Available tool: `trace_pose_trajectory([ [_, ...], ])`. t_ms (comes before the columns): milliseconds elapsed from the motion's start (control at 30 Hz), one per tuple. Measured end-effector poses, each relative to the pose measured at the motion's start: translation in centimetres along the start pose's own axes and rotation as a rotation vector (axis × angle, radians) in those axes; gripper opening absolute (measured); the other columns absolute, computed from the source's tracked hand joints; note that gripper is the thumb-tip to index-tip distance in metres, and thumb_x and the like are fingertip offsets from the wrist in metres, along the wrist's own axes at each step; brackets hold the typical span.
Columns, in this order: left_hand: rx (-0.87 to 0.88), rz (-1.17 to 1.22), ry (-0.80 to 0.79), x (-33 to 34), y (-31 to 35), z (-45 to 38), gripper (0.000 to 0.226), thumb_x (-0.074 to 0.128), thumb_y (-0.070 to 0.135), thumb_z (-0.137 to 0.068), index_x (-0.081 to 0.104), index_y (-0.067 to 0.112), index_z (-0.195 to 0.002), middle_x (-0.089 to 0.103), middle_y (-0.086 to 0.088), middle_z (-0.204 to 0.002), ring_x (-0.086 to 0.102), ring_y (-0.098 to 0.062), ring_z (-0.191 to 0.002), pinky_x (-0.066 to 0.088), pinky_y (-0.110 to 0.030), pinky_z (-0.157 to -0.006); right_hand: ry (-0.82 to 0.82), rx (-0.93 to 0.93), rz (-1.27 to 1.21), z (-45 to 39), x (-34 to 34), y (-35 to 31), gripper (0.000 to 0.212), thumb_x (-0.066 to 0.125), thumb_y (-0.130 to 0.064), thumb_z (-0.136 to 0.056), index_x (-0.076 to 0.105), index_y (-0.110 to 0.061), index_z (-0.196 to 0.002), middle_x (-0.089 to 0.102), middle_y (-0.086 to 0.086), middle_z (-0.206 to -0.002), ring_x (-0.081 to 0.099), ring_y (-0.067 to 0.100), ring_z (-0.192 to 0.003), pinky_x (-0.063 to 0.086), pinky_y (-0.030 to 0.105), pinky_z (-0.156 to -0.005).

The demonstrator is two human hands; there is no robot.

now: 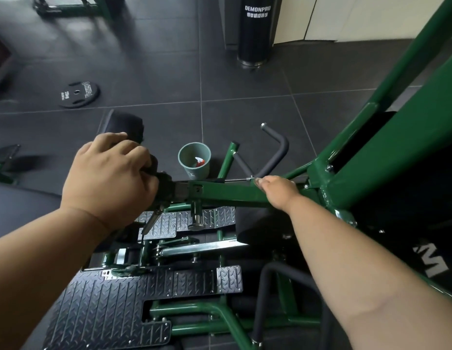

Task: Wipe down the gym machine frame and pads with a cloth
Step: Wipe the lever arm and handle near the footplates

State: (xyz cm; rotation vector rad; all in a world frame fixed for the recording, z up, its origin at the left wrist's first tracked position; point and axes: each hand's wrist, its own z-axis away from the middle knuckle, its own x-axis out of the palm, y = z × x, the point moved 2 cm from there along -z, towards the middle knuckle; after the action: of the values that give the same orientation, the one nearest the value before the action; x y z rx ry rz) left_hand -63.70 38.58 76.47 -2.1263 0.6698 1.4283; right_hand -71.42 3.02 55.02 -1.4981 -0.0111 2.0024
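Green frame bar (227,194) at centre: our left hand (107,179) grips its dark end, right hand (276,190) clasps the bar; cloth unseen. We should wipe lengthwise, steadily.

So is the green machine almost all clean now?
Hard to say; nothing looks visibly wiped or dirty. Right now the left hand grips a dark cloth at the end of the green frame bar, while the right hand rests on that bar. The black pads, foam handles and footplates are untouched at this moment.
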Motion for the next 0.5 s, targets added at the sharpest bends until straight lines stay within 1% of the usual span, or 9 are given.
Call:
trace_pose_trajectory([
  [33, 0.008, -0.009, 0.003, 0.1, 0.1, 0.0, 0.028, 0.051, 0.033, -0.084, 0.074, 0.016, -0.085, 0.076, -0.005, -0.099, 0.058, -0.041, -0.124, 0.048, -0.051, -0.094, -0.035, -0.025, 0.059, 0.0, -0.3, 0.8, 0.040, 0.034, -0.046, -0.111, 0.065, -0.032, -0.130, 0.061, 0.004, -0.145, 0.057, 0.032, -0.130, 0.041, 0.041, -0.102],
  [67, 0.018, -0.019, 0.006, 0.1, 0.1, 0.0, 0.029, 0.050, 0.032, -0.085, 0.074, 0.015, -0.086, 0.076, -0.006, -0.099, 0.058, -0.042, -0.124, 0.049, -0.051, -0.094, -0.057, -0.044, 0.123, 0.0, -0.7, 2.0, 0.040, 0.033, -0.038, -0.112, 0.058, -0.035, -0.144, 0.056, 0.002, -0.152, 0.054, 0.032, -0.136, 0.042, 0.042, -0.107],
  [133, 0.040, -0.041, 0.008, 0.2, 0.3, 0.1, 0.031, 0.050, 0.029, -0.086, 0.075, 0.013, -0.089, 0.076, -0.008, -0.099, 0.058, -0.043, -0.123, 0.049, -0.052, -0.092, -0.084, -0.022, 0.256, 0.4, -1.5, 5.1, 0.046, 0.030, -0.027, -0.113, 0.044, -0.038, -0.155, 0.047, -0.002, -0.161, 0.048, 0.031, -0.143, 0.040, 0.048, -0.115],
  [200, 0.062, -0.062, 0.007, 0.2, 0.5, 0.2, 0.031, 0.050, 0.027, -0.086, 0.076, 0.012, -0.090, 0.076, -0.009, -0.097, 0.059, -0.043, -0.121, 0.050, -0.052, -0.089, -0.054, 0.034, 0.324, 0.9, -1.8, 7.4, 0.044, 0.026, -0.034, -0.114, 0.046, -0.040, -0.153, 0.048, -0.004, -0.158, 0.046, 0.030, -0.142, 0.036, 0.048, -0.114],
  [267, 0.092, -0.077, 0.004, 0.2, 0.7, 0.2, 0.030, 0.049, 0.025, -0.087, 0.076, 0.012, -0.090, 0.075, -0.010, -0.095, 0.061, -0.043, -0.119, 0.050, -0.051, -0.087, 0.033, 0.062, 0.337, 1.4, -1.3, 8.5, 0.045, 0.024, -0.041, -0.112, 0.054, -0.037, -0.144, 0.054, -0.002, -0.148, 0.048, 0.029, -0.134, 0.036, 0.046, -0.110],
  [333, 0.116, -0.085, -0.001, 0.2, 0.8, 0.3, 0.030, 0.048, 0.025, -0.088, 0.075, 0.011, -0.090, 0.075, -0.010, -0.094, 0.061, -0.043, -0.119, 0.051, -0.051, -0.086, 0.161, 0.140, 0.207, 2.3, -0.1, 9.0, 0.048, 0.022, -0.047, -0.109, 0.061, -0.033, -0.133, 0.055, -0.001, -0.145, 0.046, 0.028, -0.134, 0.035, 0.047, -0.111],
  [400, 0.109, -0.086, 0.003, 0.2, 0.9, 0.3, 0.031, 0.047, 0.025, -0.089, 0.075, 0.011, -0.090, 0.075, -0.011, -0.093, 0.062, -0.043, -0.119, 0.051, -0.051, -0.087, 0.283, 0.218, 0.018, 3.3, 1.4, 8.9, 0.051, 0.023, -0.047, -0.109, 0.062, -0.030, -0.137, 0.049, 0.000, -0.155, 0.038, 0.031, -0.145, 0.028, 0.049, -0.120],
  [467, 0.089, -0.086, -0.004, 0.1, 0.8, 0.3, 0.031, 0.048, 0.025, -0.088, 0.075, 0.011, -0.091, 0.075, -0.011, -0.093, 0.062, -0.043, -0.120, 0.051, -0.052, -0.087, 0.364, 0.250, -0.040, 4.2, 2.6, 8.2, 0.056, 0.020, -0.046, -0.107, 0.058, -0.027, -0.144, 0.045, 0.003, -0.160, 0.035, 0.035, -0.148, 0.019, 0.050, -0.128],
  [500, 0.079, -0.088, -0.011, 0.1, 0.8, 0.3, 0.031, 0.049, 0.026, -0.088, 0.075, 0.011, -0.091, 0.075, -0.011, -0.093, 0.062, -0.042, -0.121, 0.051, -0.052, -0.088, 0.371, 0.261, -0.051, 4.5, 3.1, 8.0, 0.058, 0.017, -0.046, -0.107, 0.056, -0.029, -0.147, 0.043, 0.003, -0.162, 0.035, 0.035, -0.148, 0.016, 0.050, -0.129],
])
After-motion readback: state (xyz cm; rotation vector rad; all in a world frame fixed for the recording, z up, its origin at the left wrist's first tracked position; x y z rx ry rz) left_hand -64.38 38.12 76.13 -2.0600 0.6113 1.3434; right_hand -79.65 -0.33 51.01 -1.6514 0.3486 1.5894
